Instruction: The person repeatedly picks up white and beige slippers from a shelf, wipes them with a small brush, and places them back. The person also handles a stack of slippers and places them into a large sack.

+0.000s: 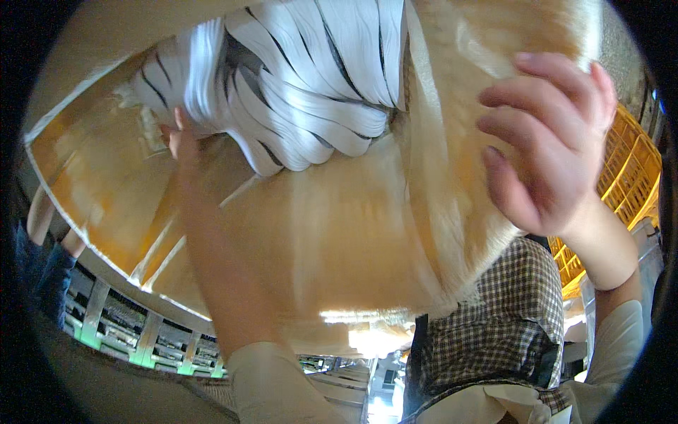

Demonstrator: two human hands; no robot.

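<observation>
A pile of white, glossy strips [311, 120], gathered in looped bundles with dark gaps between them, lies on a tan sheet-covered surface [339, 233]. My left hand [181, 138] reaches to the pile's left lower edge. Its visible fingers are apart, and it seems to touch the nearest bundle; part of the hand is hard to make out. Raised over the right side of the surface, my right hand [547, 138] is blurred by motion. Its fingers are loosely bent and apart, with nothing between them.
A yellow plastic basket [632, 177] stands beyond my right forearm. At the far left show another person's arms [41, 215] and dark blue clothing. Metal framework with green edges [145, 339] is at the lower left. Checked cloth [494, 311] covers my front, below the surface's frayed edge.
</observation>
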